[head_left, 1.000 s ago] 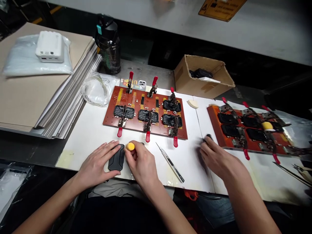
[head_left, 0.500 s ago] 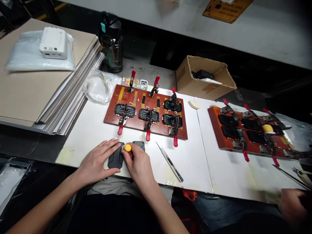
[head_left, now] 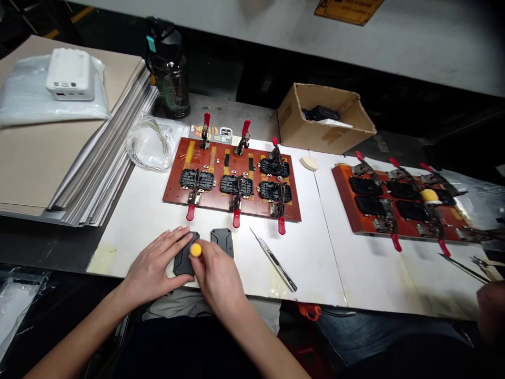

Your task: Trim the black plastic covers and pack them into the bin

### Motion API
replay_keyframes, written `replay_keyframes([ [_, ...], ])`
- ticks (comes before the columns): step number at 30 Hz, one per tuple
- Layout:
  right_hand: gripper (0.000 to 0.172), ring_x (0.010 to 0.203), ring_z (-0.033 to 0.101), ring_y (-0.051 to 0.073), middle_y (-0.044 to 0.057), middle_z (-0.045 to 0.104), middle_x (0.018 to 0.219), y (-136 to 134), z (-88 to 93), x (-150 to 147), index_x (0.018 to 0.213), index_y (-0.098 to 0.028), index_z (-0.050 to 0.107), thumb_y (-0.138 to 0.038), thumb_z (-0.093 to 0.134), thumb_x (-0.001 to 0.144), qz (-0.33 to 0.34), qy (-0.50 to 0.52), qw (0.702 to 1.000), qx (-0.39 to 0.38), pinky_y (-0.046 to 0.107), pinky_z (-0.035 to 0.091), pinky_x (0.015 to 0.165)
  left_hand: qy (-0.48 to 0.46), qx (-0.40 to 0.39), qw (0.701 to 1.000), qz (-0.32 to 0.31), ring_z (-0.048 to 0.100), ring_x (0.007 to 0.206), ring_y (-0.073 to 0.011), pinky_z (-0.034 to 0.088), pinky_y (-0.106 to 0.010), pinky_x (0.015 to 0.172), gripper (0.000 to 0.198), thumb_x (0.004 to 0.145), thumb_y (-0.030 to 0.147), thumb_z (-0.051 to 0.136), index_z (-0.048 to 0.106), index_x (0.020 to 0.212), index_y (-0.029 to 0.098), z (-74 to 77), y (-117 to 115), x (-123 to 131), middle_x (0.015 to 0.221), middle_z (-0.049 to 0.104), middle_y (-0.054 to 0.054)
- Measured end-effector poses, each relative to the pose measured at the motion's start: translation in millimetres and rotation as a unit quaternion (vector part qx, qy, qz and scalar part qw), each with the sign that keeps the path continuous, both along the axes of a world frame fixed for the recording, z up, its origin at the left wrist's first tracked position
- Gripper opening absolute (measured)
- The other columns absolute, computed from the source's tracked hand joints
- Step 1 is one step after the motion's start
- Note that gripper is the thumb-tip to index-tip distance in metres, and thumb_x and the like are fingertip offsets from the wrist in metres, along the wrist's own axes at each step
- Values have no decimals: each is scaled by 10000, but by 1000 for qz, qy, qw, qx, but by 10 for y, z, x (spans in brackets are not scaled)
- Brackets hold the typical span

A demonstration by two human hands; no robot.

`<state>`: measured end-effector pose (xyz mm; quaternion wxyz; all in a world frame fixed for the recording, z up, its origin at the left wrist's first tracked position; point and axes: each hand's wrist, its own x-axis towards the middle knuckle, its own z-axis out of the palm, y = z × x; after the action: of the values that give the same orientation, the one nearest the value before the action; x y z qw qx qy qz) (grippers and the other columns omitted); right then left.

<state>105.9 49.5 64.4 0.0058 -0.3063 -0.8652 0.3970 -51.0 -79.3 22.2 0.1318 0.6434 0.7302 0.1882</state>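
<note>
A dark grey rectangular panel [head_left: 183, 259] with grooves and corner screw holes lies on the white table covering. My left hand [head_left: 152, 263] steadies it, fingers along its far left side and thumb at its near edge. Between the fingertips of my right hand [head_left: 220, 275] is a small yellow-ended piece [head_left: 195, 250], held over the panel's right side; its lower part is hidden. A second grey panel [head_left: 222, 241] lies just beyond the right hand, partly covered by it. To the right rests a slim craft knife or tweezers-like tool [head_left: 276, 262]; its exact kind is unclear.
Ahead stands a red-brown fixture board [head_left: 236, 158] with red-handled clamps over black plastic parts. A similar fixture [head_left: 343, 197] is at right, near a co-worker's hand [head_left: 491, 305]. Around them are a cardboard box [head_left: 315, 134], a bottle [head_left: 171, 79] and stacked cardboard sheets [head_left: 98, 168].
My right hand has shifted slightly left over the panel with the yellow-ended piece, uncovering more of the second panel. The camera view has moved a little. The co-worker's hand has moved up and right.
</note>
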Motion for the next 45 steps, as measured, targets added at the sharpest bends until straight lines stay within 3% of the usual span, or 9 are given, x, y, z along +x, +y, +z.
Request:
replay_keyframes([
  [4,97,767,634,187,34,660,913,-62,61,107,1044,-191,634,-202,559,983,43,-45,998,13,268,437,642,2,-8,1000,-1,398,1467,-254,338,-473,1236,808,872,406,669,283,1562,239,27,6,9,1611,389,-78],
  [11,170,847,642,217,64,659,967,-82,25,3,1145,-167,610,-190,544,990,65,-48,991,106,301,482,725,5,7,1000,-1,402,1464,-258,337,-469,1235,784,873,382,660,301,1557,250,10,-11,-4,1609,395,-69],
  [16,61,690,631,178,24,654,855,-56,135,235,954,-205,632,-207,573,970,88,-82,992,46,269,431,591,8,1,1000,-7,407,1461,-272,346,-474,1229,821,865,438,675,292,1563,240,-19,0,-9,1609,393,-77],
  [20,155,813,630,179,38,645,953,18,60,102,1141,-198,596,-244,515,1016,22,-2,998,51,261,466,712,10,4,1000,-5,406,1462,-269,338,-472,1233,833,868,472,674,283,1567,240,-28,-15,-2,1606,398,-78],
  [27,81,716,607,172,20,643,856,86,132,145,948,-199,618,-236,559,990,122,-53,990,42,255,411,625,16,3,1000,-7,410,1459,-268,348,-469,1229,807,870,435,669,302,1557,224,14,-12,2,1606,398,-86],
  [33,151,812,620,170,35,647,945,136,6,-9,1138,-201,591,-264,519,1021,28,11,998,46,249,438,702,26,11,1000,-10,395,1467,-268,330,-468,1236,833,870,486,668,293,1560,207,-30,-7,-5,1602,403,-99],
  [39,140,720,601,173,19,639,851,125,130,121,959,-205,612,-304,530,1014,158,-38,986,33,261,389,616,33,7,999,-17,377,1478,-254,325,-453,1237,790,884,439,648,309,1556,197,-17,6,-13,1613,385,-89],
  [42,136,777,610,172,26,649,914,159,135,170,1048,-210,602,-308,511,1026,104,-3,994,16,248,419,665,41,3,999,-18,375,1479,-250,329,-452,1235,811,887,476,644,295,1562,195,-17,9,-16,1614,383,-87],
  [45,176,822,611,177,40,642,959,191,-17,43,1152,-198,576,-301,495,1033,35,28,999,22,249,442,724,41,8,999,-16,374,1479,-258,321,-456,1239,826,884,519,643,301,1561,189,-26,7,-13,1606,398,-94],
])
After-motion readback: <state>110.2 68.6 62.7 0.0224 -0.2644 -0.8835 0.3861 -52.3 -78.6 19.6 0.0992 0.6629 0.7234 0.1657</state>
